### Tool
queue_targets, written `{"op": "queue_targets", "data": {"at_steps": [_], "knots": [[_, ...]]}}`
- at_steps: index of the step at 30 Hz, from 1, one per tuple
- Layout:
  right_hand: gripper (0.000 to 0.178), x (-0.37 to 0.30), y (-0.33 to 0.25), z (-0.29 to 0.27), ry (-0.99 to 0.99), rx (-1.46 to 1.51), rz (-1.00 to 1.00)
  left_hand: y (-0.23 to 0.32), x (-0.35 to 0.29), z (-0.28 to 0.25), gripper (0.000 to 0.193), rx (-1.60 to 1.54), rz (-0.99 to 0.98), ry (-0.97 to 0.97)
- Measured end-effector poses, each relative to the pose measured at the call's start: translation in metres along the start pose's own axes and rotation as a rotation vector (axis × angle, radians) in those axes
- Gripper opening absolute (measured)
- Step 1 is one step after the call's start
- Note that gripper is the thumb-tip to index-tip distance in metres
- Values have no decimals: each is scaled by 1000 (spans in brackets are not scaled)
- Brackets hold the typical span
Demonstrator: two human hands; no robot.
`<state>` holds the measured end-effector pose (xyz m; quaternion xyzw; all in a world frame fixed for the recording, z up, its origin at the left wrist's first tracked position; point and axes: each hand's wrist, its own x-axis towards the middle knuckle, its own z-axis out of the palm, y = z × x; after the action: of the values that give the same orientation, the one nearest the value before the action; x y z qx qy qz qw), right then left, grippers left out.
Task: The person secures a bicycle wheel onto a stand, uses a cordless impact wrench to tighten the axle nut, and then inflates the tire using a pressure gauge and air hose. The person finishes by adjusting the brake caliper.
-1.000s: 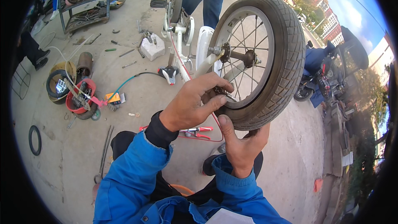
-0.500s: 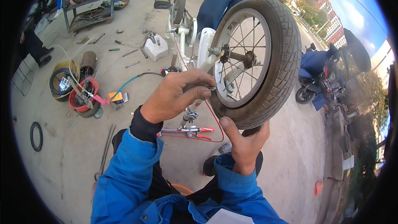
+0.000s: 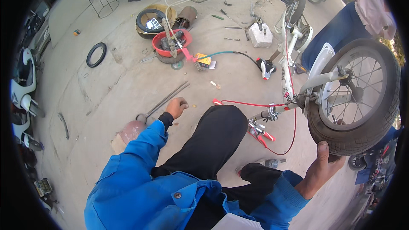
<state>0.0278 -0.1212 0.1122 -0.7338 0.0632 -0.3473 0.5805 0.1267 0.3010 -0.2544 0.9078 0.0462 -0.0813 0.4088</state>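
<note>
In the head view, the right hand (image 3: 322,168) has its grip clamped on the tyre (image 3: 343,140) of a small spoked wheel, at the lower edge, with the thumb on the near side. The wheel sits in a white fork (image 3: 321,81) at the right of the picture, raised off the ground (image 3: 102,93), with a white mudguard (image 3: 321,64) beside it. The fork belongs to a white bike (image 3: 289,68), and a thin red cable (image 3: 295,133) loops down below its frame.

The left hand (image 3: 177,107) is well apart from the wheel, out over the ground, its fingers curled; I cannot tell whether its grip is closed on anything. It is nearest to two long metal rods (image 3: 165,99).

Farther off lie a loose black tyre (image 3: 90,56), a red bowl (image 3: 187,38) filled with parts, a yellow box (image 3: 203,58) and a white block (image 3: 260,37). Another person (image 3: 372,10) stands behind the wheel.
</note>
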Motion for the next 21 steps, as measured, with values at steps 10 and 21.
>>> {"op": "queue_targets", "data": {"at_steps": [10,21], "knots": [[114,-1,29,-8,5,-199,-180,-114,-30,89,24,377,-242,-242],[104,-22,66,-32,129,-348,-265,-7,252,66,52,373,229,208]]}}
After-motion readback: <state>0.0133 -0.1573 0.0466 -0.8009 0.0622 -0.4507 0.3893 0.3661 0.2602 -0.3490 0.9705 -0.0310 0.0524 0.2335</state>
